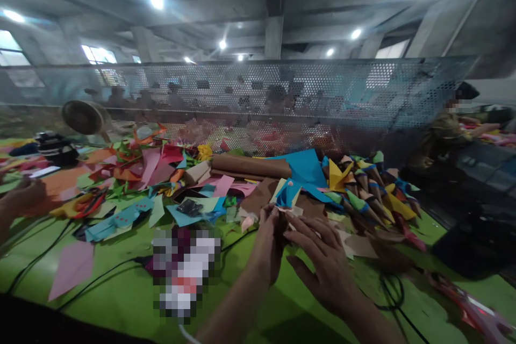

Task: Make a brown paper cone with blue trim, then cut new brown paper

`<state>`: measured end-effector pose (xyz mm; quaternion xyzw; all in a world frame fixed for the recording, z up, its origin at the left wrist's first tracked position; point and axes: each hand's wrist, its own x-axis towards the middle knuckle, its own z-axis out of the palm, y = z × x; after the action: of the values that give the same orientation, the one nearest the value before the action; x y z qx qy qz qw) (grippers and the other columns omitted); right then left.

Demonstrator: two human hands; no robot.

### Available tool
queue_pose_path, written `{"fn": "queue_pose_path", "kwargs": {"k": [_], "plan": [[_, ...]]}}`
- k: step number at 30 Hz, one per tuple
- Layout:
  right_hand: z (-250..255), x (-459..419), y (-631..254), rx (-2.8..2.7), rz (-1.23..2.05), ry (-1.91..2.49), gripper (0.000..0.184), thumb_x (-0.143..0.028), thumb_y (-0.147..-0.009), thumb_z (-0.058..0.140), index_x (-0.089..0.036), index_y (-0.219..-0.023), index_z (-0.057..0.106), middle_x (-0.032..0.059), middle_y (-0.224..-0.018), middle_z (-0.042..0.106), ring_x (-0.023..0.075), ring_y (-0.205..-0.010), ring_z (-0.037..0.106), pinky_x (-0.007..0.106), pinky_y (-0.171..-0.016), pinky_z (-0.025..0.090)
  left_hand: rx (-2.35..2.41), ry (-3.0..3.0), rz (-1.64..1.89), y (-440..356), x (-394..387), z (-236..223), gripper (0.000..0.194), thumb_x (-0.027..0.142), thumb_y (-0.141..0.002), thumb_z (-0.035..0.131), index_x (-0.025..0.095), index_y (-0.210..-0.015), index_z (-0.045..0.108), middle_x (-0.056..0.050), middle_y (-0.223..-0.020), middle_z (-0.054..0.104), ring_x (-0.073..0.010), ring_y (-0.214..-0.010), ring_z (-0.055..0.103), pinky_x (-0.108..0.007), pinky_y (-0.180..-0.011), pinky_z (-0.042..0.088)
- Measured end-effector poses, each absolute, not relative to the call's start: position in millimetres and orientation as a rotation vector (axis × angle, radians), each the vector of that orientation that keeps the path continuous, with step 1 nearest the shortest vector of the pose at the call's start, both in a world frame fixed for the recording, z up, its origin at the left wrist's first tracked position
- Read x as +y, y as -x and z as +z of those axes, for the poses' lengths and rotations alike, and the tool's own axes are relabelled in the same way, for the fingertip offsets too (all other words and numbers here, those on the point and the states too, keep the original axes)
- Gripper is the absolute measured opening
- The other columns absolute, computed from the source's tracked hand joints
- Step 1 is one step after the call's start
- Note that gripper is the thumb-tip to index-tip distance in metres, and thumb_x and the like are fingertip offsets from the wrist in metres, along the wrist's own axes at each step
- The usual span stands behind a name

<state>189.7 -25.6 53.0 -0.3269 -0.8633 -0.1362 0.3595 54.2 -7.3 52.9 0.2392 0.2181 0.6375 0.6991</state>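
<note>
Nearest, the bare left hand (268, 242) pinches a small, folded blue paper piece (285, 194) above the glossy green tabletop (121, 306); the bare right hand (324, 250), fingers loosely spread, is just beside. Shaping seems underway; next calls for light fingertips. Beyond lies a thick brown roll (250, 165).

Blue paper (285, 194), bright green table (129, 301)

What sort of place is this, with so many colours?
Maybe a craft workshop: heaps of coloured pieces lie on a green worktable, and a plain, concrete-looking pillar rises behind a see-through screen.
</note>
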Motion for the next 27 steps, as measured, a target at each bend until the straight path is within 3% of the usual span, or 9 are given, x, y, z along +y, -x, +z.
{"fn": "queue_pose_path", "kwargs": {"k": [7,12,19,24,27], "plan": [[59.5,-7.8,-187.7,-2.179,-0.271,0.934,0.033,-0.021,-0.091,0.056,-0.023,-0.123,0.051,0.0044,-0.146,0.052,0.0252,-0.127,0.044,0.043,-0.103,0.034,0.562,-0.607,1.428,-60.5,11.9,52.4,0.031,0.045,-0.088,0.063,0.023,-0.098,0.044,0.006,-0.072,0.053,-0.0061,-0.055,0.044,-0.019,-0.053,0.032],[64.2,-5.4,-188.6,-2.112,-0.075,0.926,0.030,-0.023,-0.093,0.055,-0.023,-0.123,0.050,0.0055,-0.140,0.055,0.0241,-0.126,0.044,0.039,-0.097,0.041,0.617,-0.727,1.441,-59.9,19.6,41.8,0.033,0.051,-0.091,0.055,0.023,-0.105,0.045,0.007,-0.068,0.044,-0.0064,-0.054,0.037,-0.019,-0.053,0.031],[47.3,-1.5,-184.8,-2.218,-0.212,0.911,0.036,-0.020,-0.092,0.057,-0.023,-0.127,0.050,0.0059,-0.143,0.054,0.0255,-0.126,0.045,0.043,-0.101,0.036,0.723,-0.848,1.394,-51.3,15.3,28.2,0.036,0.038,-0.091,0.057,0.027,-0.123,0.043,-0.001,-0.097,0.059,-0.0114,-0.074,0.052,-0.023,-0.067,0.040],[40.4,-1.4,-189.0,-2.193,-0.292,0.974,0.034,-0.021,-0.091,0.058,-0.021,-0.124,0.052,0.0083,-0.140,0.057,0.0263,-0.122,0.047,0.043,-0.100,0.035,0.800,-0.974,1.402,-49.7,13.3,27.8,0.050,0.040,-0.087,0.063,0.026,-0.130,0.042,-0.008,-0.128,0.055,-0.0202,-0.110,0.055,-0.029,-0.091,0.042],[39.0,-2.3,-191.0,-2.178,-0.306,0.969,0.035,-0.021,-0.091,0.057,-0.020,-0.125,0.051,0.0097,-0.141,0.055,0.0270,-0.123,0.047,0.043,-0.100,0.035,0.798,-0.993,1.443,-50.8,14.1,26.8,0.056,0.043,-0.084,0.067,0.026,-0.131,0.043,-0.009,-0.130,0.055,-0.0241,-0.118,0.053,-0.033,-0.099,0.040]]}}
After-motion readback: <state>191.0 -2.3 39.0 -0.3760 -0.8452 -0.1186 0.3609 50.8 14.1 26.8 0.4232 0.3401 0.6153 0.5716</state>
